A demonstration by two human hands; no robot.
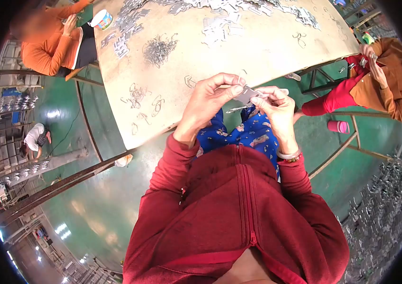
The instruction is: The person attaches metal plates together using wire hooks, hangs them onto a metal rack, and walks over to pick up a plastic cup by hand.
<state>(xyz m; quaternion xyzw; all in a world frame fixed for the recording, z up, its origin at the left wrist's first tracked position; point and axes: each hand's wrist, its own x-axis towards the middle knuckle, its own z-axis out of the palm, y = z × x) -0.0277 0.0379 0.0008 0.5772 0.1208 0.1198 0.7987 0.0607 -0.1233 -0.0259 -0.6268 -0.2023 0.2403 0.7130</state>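
Note:
My left hand (214, 97) and my right hand (276, 106) meet above my lap, just off the table's near edge. Between them is a small grey metal plate (247, 95) with cut-outs. Thumb and fingers of my left hand pinch its left side; those of my right hand grip its right side. A thin wire piece (237, 109) shows below the plate; whether it is joined to the plate I cannot tell. Bent wire hooks (137, 96) lie in small loose groups on the table to the left, and a denser heap of wire hooks (160, 49) sits farther back.
Many flat metal plates (220, 26) spread over the far part of the wooden table (239, 54). A tub (101, 20) stands at its left corner. People sit at left (52, 45) and right (383, 78). A pink cup (338, 126) and a large pile of metal parts (383, 213) are at right.

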